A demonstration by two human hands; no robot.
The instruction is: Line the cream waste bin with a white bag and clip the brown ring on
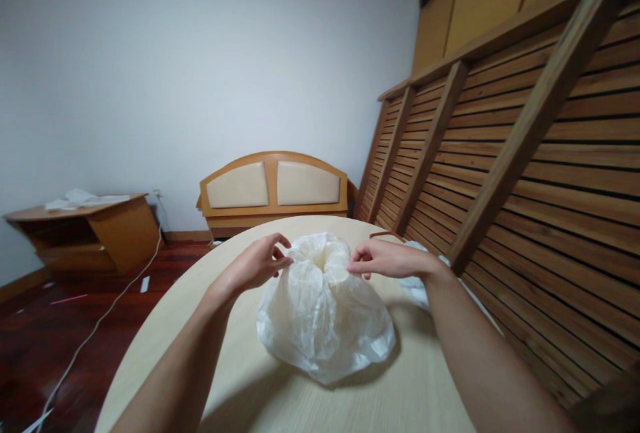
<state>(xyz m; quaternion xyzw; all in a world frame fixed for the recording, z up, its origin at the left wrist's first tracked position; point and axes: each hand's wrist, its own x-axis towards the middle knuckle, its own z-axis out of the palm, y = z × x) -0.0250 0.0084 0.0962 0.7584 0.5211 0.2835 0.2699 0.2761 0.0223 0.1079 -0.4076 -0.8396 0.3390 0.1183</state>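
Observation:
A whitish, translucent plastic bag (pixel 320 316) stands on the pale round table (pixel 240 353) between my hands. Its gathered top has a hollow in the middle, and its crinkled lower part spreads out wide. My left hand (pixel 260 261) is at the upper left of the bag, its fingers curved and apart, with the thumb tip close to the plastic. On the other side, my right hand (pixel 385 258) has its thumb and fingers drawn together at the bag's upper right edge, seeming to pinch it. What lies inside the bag is hidden.
Behind my right forearm, a pale crumpled item (pixel 415 286) lies near the table's edge. A slatted wooden frame (pixel 500 173) leans along the right. Beyond the table stands a headboard (pixel 273 186). At left are a low cabinet (pixel 125 233) and a floor cable (pixel 110 306).

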